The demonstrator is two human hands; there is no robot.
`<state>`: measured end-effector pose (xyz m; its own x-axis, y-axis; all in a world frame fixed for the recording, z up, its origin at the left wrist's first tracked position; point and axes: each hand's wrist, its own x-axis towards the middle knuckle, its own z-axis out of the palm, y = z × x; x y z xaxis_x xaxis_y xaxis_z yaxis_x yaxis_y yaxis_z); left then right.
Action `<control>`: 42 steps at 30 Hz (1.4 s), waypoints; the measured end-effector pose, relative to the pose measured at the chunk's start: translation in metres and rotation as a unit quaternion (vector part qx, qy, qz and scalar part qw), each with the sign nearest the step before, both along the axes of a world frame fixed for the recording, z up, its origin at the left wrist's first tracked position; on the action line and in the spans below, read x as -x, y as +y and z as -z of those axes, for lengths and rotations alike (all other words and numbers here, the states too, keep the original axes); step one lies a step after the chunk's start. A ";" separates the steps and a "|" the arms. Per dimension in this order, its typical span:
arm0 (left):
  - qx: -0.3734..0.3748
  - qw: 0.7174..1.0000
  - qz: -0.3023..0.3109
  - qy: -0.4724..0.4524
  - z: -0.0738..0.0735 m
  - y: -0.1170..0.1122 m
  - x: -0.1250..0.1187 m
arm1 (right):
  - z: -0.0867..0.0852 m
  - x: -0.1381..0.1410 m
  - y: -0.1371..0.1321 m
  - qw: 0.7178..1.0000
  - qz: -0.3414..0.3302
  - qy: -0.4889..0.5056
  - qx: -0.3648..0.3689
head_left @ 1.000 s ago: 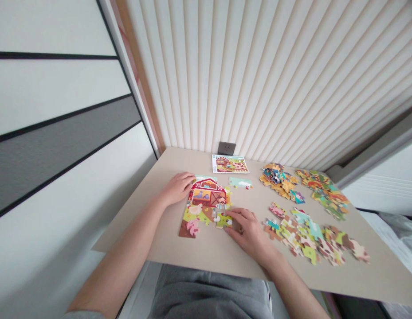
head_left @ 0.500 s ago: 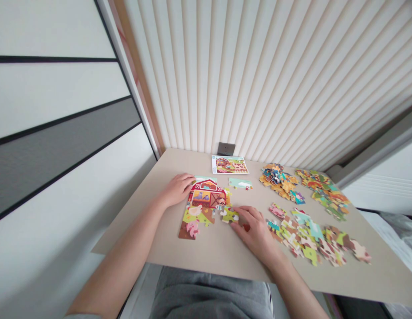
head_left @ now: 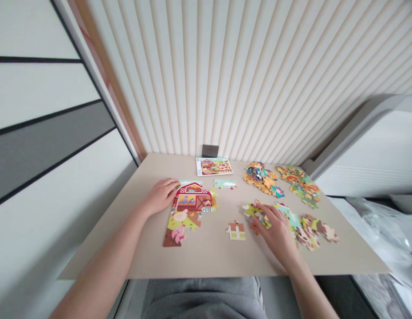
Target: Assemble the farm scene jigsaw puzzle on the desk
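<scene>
My left hand rests half-curled, fingertips on the assembled barn jigsaw section. Right of it lie one joined cluster and one sky strip, below the picture card, its print too small to read. My right hand, spread open, grasps nothing, its fingers touching the nearest of three heaps of loose pieces.

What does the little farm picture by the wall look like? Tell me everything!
It is a small rectangular paper card with a pale border, printed with a bright cartoon farm: a red barn on the left and green grass. It lies flat on the beige tabletop, just below a dark square wall socket. Only the tabletop touches it.
</scene>
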<state>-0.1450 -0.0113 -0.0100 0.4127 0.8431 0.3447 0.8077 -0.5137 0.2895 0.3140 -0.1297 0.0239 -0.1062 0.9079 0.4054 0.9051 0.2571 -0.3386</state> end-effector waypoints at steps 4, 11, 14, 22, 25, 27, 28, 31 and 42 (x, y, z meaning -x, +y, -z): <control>0.003 1.000 0.002 -0.004 0.003 0.003 0.002 | 0.007 -0.066 -0.023 0.996 0.087 -0.030 -0.009; 0.004 1.000 0.002 0.017 0.010 0.008 0.008 | 0.021 -0.145 -0.052 0.982 0.186 -0.032 -0.031; 0.004 1.000 0.001 0.016 0.012 0.009 0.010 | 0.022 -0.145 -0.053 0.983 0.180 -0.035 -0.013; 0.006 1.000 0.000 0.005 0.014 0.009 0.011 | 0.008 -0.115 -0.028 0.995 0.090 -0.015 0.034; 0.008 1.000 -0.001 0.003 0.013 0.009 0.011 | 0.002 -0.118 -0.014 0.997 0.062 -0.013 0.052; 0.009 1.000 0.000 0.000 0.013 0.009 0.011 | 0.000 -0.123 -0.001 0.996 0.073 -0.011 0.054; 0.009 1.000 0.000 0.000 0.013 0.010 0.011 | -0.001 -0.126 0.005 0.995 0.082 -0.016 0.059; 0.008 1.000 0.001 0.005 0.013 0.010 0.011 | -0.002 -0.129 0.024 0.990 0.094 -0.041 0.093; 0.008 1.000 -0.001 0.010 0.011 0.008 0.008 | 0.002 -0.128 0.055 0.983 0.118 -0.027 0.137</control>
<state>-0.1532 -0.0036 -0.0214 0.4172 0.8496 0.3227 0.8149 -0.5069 0.2810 0.4419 -0.0747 0.0220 0.1064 0.9843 0.1409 0.9471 -0.0572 -0.3158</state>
